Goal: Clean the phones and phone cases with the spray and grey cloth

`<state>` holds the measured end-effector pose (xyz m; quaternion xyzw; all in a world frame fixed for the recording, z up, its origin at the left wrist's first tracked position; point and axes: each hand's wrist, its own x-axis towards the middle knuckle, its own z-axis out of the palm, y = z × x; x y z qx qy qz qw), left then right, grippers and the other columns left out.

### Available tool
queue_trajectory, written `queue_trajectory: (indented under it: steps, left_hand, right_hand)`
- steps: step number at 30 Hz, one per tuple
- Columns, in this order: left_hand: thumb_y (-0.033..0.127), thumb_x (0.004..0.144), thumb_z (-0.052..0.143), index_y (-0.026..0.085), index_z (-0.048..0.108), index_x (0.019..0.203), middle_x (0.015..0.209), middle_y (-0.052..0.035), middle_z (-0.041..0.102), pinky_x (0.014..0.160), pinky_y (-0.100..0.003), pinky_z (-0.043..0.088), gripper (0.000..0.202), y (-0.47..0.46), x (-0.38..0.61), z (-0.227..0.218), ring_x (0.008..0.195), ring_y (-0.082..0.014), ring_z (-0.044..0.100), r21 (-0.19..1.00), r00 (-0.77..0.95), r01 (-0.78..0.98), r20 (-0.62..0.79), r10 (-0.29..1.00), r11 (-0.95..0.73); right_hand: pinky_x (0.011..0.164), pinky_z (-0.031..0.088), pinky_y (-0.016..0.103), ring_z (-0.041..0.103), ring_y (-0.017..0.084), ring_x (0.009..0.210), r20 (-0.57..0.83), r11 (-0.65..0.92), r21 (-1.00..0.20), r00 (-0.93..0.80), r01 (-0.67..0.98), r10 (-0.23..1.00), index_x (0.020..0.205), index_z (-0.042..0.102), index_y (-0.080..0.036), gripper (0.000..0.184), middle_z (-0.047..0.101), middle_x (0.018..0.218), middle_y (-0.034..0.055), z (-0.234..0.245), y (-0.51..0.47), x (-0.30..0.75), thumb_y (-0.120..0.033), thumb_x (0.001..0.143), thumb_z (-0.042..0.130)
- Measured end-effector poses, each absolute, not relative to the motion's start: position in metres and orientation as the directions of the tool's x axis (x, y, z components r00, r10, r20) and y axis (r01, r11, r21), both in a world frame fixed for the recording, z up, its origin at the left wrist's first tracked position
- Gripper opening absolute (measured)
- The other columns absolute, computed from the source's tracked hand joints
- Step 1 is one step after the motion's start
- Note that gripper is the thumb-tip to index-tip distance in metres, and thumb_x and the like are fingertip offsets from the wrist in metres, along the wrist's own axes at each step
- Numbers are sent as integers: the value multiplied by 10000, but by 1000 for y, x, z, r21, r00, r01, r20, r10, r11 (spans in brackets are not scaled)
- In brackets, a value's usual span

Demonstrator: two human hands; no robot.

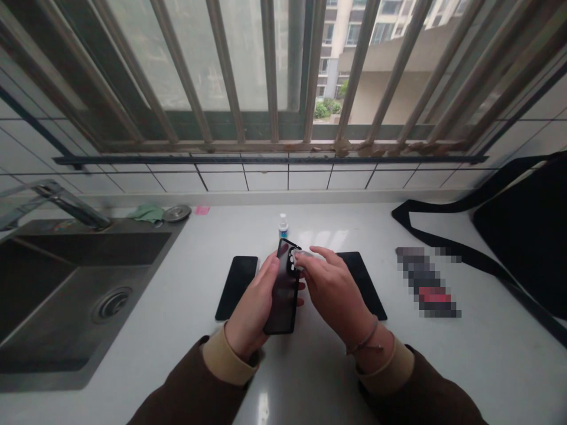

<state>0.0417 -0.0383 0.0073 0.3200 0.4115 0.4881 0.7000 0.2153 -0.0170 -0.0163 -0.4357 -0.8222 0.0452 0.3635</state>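
Note:
My left hand (pixel 253 310) is wrapped round a dark, smoky phone case (pixel 282 298), its camera cutouts facing me and showing pale. Fingertips of that hand show past the case's right edge. My right hand (pixel 330 283) pinches a small whitish cloth (pixel 305 253) against the case beside the cutouts; much of the cloth is hidden by the fingers. On the counter left of the case lies a black slab like a phone or small tablet (pixel 234 289). A second black slab (pixel 364 286) lies partly behind my right hand. A small white-capped bottle (pixel 283 223) stands just beyond the case.
A steel sink (pixel 162 260) with a faucet (pixel 75 206) is at the left. Near its back corner lie a green cloth (pixel 146 213), a metal drain lid (pixel 177 213) and a pink slip (pixel 202 210). At right are a blurred-out item (pixel 427 283) and a black strapped bag (pixel 522 230).

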Motion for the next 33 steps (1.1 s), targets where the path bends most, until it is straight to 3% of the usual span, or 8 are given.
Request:
queue_trajectory:
  steps: [4, 7, 10, 14, 19, 24, 29, 33]
  left_hand:
    - [526, 1015, 690, 283, 639, 1462, 1318, -104, 736, 785, -341, 628, 511, -34, 41, 2, 1040, -260, 748, 866, 96, -451, -194, 976, 216]
    - [562, 1008, 693, 235, 677, 1385, 1236, -110, 764, 894, -366, 606, 500, -30, 39, -3, 1059, -258, 745, 855, -5, -498, -166, 986, 142]
    - [620, 1012, 655, 242, 649, 1406, 1153, -114, 782, 896, -418, 615, 546, -28, 36, -4, 999, -267, 759, 852, -91, -516, -166, 982, 96]
    - [614, 1016, 648, 289, 581, 1496, 1189, -119, 779, 903, -474, 636, 584, -30, 35, 0, 989, -283, 769, 885, -155, -463, -126, 980, 40]
    - [616, 1039, 602, 276, 573, 1492, 1179, -115, 771, 943, -493, 634, 567, -31, 39, -2, 1005, -278, 766, 886, -136, -461, -130, 982, 53]
    - [624, 1037, 603, 283, 557, 1510, 1194, -110, 762, 961, -482, 627, 585, -34, 43, -8, 1028, -269, 760, 881, -131, -469, -145, 981, 68]
    - [643, 1039, 586, 277, 562, 1498, 1179, -105, 751, 929, -441, 625, 587, -33, 46, -13, 1036, -255, 740, 870, -144, -489, -157, 977, 68]
    - [662, 1049, 550, 260, 567, 1511, 1195, -109, 747, 973, -428, 594, 612, -32, 44, -16, 1066, -256, 731, 893, -125, -446, -124, 984, 56]
  right_hand:
    - [1061, 550, 506, 664, 319, 1193, 511, 635, -409, -412, 656, 755, 1213, 710, -166, 289, 799, 1118, 126, -14, -25, 208, -54, 1054, 497]
    - [1001, 555, 463, 662, 289, 1095, 467, 684, -438, -502, 584, 728, 1115, 700, -169, 251, 773, 1044, 119, -11, -33, 201, -65, 1070, 477]
    - [967, 543, 446, 642, 280, 1052, 434, 720, -460, -576, 519, 692, 1075, 676, -177, 228, 751, 1005, 106, -10, -40, 195, -65, 1062, 477]
    - [875, 539, 388, 617, 254, 958, 382, 693, -561, -601, 453, 702, 1047, 643, -183, 227, 719, 950, 85, -9, -43, 191, -38, 1032, 470]
    - [866, 520, 357, 648, 224, 968, 291, 527, -758, -524, 383, 800, 1052, 638, -208, 181, 704, 1027, 68, -5, -43, 192, -70, 1027, 524]
    - [817, 491, 311, 655, 168, 850, 207, 360, -906, -509, 221, 835, 1055, 666, -225, 166, 728, 948, 14, -1, -47, 191, -102, 1034, 556]
    - [708, 478, 286, 595, 152, 764, 79, 108, -994, -479, 33, 874, 1033, 683, -218, 115, 676, 885, 7, -11, -47, 187, -280, 1066, 592]
    - [625, 442, 270, 523, 136, 683, -23, -110, -981, -465, -160, 885, 1004, 685, -202, 247, 614, 822, -6, -25, -41, 184, -448, 1028, 681]
